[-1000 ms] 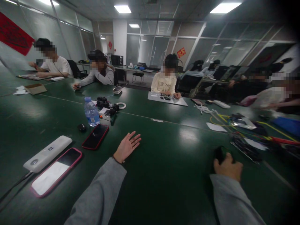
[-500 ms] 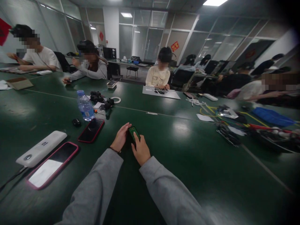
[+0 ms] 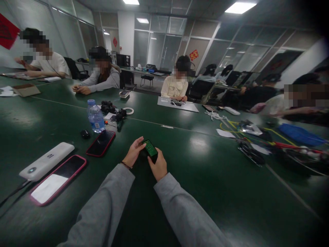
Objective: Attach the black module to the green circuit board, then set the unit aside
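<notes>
A small dark device with a green, circuit-like face (image 3: 150,148) is held between my hands above the green table (image 3: 195,178). My left hand (image 3: 133,152) grips its upper left end, the thumb lying on the near edge of the face. At the lower right end, my right hand (image 3: 158,165) is wrapped round the side, its thumb along the near edge. A black phone with a red edge (image 3: 101,143) lies left of my hands. Farther left are a white power bank (image 3: 48,160) with a cable and a pink-edged phone (image 3: 60,178).
A water bottle (image 3: 95,116) stands at the left behind the phone, near black parts (image 3: 109,108) and a white ring (image 3: 128,110). Cables, a blue bag (image 3: 300,133) and papers lie at the right. Several people sit around, one behind a grey board (image 3: 177,104).
My right index finger has left the device's face and moved to its side. My left thumb now rests on the device. The view has tilted up slightly. A person's raised hand has come down.
</notes>
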The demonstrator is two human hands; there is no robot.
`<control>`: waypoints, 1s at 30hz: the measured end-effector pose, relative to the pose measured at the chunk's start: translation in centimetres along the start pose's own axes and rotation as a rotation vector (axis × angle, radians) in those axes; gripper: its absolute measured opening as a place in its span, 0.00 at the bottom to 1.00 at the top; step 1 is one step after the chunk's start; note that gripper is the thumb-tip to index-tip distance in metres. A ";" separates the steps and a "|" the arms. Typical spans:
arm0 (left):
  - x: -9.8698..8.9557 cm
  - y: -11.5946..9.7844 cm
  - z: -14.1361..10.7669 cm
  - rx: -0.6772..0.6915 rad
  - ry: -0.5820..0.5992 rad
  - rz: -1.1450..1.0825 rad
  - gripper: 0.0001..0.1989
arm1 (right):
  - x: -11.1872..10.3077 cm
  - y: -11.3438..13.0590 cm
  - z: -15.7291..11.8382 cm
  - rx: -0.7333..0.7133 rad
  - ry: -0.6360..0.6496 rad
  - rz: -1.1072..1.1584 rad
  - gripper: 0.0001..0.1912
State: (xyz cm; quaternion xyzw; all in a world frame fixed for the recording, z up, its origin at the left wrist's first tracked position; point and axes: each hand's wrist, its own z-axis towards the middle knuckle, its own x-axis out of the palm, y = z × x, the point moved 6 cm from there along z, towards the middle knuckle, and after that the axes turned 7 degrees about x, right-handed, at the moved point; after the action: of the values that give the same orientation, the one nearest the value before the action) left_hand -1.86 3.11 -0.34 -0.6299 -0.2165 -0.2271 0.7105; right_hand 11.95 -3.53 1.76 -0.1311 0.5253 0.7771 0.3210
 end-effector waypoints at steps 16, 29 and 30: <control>0.1 0.2 -0.5 -0.130 -0.033 -0.093 0.24 | 0.6 3.2 -0.2 -0.135 0.097 0.162 0.28; 1.8 0.0 -0.8 -0.146 0.020 -0.187 0.24 | 1.4 0.1 0.7 0.138 0.128 0.434 0.27; 1.8 0.2 -0.8 -0.150 0.004 -0.194 0.24 | 1.0 0.1 0.7 0.136 0.086 0.373 0.27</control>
State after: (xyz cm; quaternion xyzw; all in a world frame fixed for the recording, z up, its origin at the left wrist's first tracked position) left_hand -0.28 2.21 0.52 -0.6568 -0.2575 -0.3118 0.6365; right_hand 11.20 -2.54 1.58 -0.0427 0.6051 0.7794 0.1569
